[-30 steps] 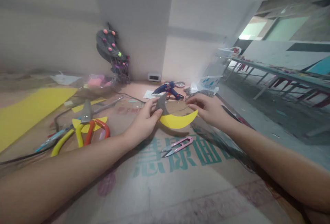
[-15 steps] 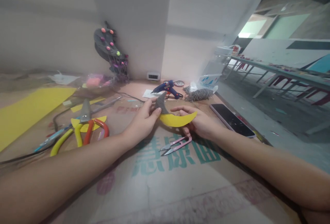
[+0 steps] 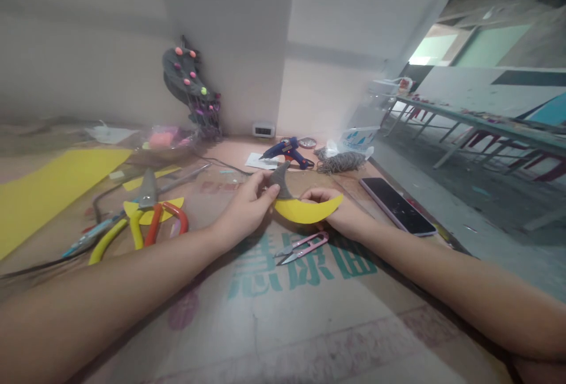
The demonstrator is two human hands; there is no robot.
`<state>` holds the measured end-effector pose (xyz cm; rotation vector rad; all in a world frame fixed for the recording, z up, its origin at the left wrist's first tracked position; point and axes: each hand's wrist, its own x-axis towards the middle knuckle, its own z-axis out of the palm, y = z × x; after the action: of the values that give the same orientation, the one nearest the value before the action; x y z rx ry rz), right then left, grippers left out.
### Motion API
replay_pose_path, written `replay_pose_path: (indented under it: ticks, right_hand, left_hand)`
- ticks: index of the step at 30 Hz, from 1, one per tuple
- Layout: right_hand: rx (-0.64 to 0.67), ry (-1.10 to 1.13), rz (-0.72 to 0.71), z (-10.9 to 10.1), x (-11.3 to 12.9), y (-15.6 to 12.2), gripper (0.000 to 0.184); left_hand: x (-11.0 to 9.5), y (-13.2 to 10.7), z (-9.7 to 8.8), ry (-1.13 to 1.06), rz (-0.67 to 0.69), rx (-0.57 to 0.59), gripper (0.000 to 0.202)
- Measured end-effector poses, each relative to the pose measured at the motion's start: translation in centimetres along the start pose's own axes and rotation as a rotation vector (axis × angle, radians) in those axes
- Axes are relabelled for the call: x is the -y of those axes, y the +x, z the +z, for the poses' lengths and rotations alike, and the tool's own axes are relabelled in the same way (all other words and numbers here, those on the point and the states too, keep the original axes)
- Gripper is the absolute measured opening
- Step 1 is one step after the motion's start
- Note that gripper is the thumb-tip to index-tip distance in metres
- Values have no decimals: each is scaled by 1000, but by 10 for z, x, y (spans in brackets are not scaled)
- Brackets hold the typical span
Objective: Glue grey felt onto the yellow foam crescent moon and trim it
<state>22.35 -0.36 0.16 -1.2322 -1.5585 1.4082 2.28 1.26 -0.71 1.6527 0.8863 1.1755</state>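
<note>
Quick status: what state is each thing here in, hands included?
left hand: pinching the grey piece.
right hand: holding the yellow crescent.
yellow crescent: held off the table, grey piece at its left end.
pink snips: lying flat, blades apart.
phone: face up, screen dark.
glue gun: resting on the table, untouched.

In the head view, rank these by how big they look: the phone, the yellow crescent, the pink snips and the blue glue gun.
1. phone
2. yellow crescent
3. pink snips and blue glue gun: these look about alike, and the gun lies farther from the camera, so I leave them unranked.
</note>
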Motion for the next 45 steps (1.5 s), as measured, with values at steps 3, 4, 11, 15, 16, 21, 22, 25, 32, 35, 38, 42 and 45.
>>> replay_pose_path:
  ticks: [3,4,11,15,16,21,22,25,32,35,38,42,45]
  right_hand:
    - [-39,63,10,2,-1,0,35]
    - [-49,75,7,3,-1,1,36]
    - [-123,66,-22,1,-5,6,39]
    - [-137,89,-47,2,-5,7,39]
    - [-137,93,-45,2,-5,7,39]
    - [-128,102,-32,1,-4,6,38]
    - [-117,89,-34,1,-4,6,38]
    - [-71,24,-67,0,-4,4,38]
    - [40,-22,-54,-3,1,2,49]
    - [68,-86,-13,-3,4,1,46]
    - [95,-59,4,-3,4,1,44]
    - [77,61,-14,-3,1,2,43]
    - [30,95,-30,-4,-1,2,43]
  left_hand:
    - [3,3,0,-10,30,-8,23]
    - [4,3,0,-17,39,-2,21]
    - [1,2,1,-37,47,47,11]
    - [-1,3,2,-51,32,56,9]
    - [0,3,2,-52,31,54,10]
    - [3,3,0,-54,46,52,13]
    - [4,2,0,-56,53,59,14]
    - [2,1,0,-78,71,62,17]
    - [-7,-5,-1,-79,18,38,8]
    - [-9,-6,-3,-28,82,53,14]
    - [-9,-6,-3,34,89,44,22]
    - [-9,-4,0,62,-26,-6,39]
    - [-9,-3,1,4,-58,64,29]
